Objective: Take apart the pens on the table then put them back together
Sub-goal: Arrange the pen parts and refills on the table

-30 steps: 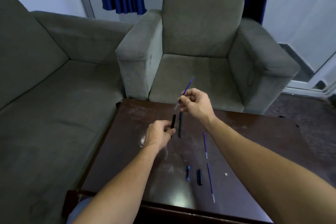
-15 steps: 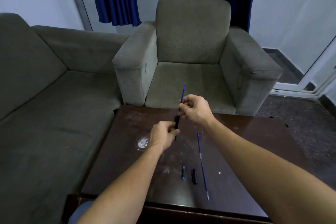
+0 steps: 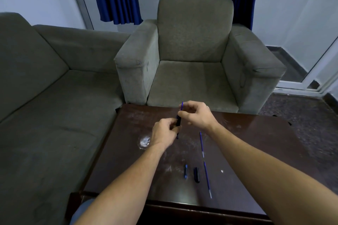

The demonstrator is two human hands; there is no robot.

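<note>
A slim black plastic pen barrel point(image 3: 178, 122) is held above the far half of the dark brown glossy wooden bench point(image 3: 256, 142), close to its far edge. The barrel is gripped near its lower end by the curled fingers of the left hand point(image 3: 163, 132). A thin blue ink refill point(image 3: 182, 106) is pinched between thumb and forefinger of the right hand point(image 3: 196, 115) and is seen projecting upward from the barrel's top end; how far it is seated inside cannot be told. The two hands are held close together, each clamped on its own part. Four loose parts are laid on the bench. A second thin blue refill point(image 3: 201, 144) is positioned near the bench centre, just beside the right forearm. Toward the near edge, a small blue plastic end piece point(image 3: 185, 171), a short black plastic cap point(image 3: 196, 175) and a third thin blue refill point(image 3: 207, 179) are set side by side, apart from one another.
</note>
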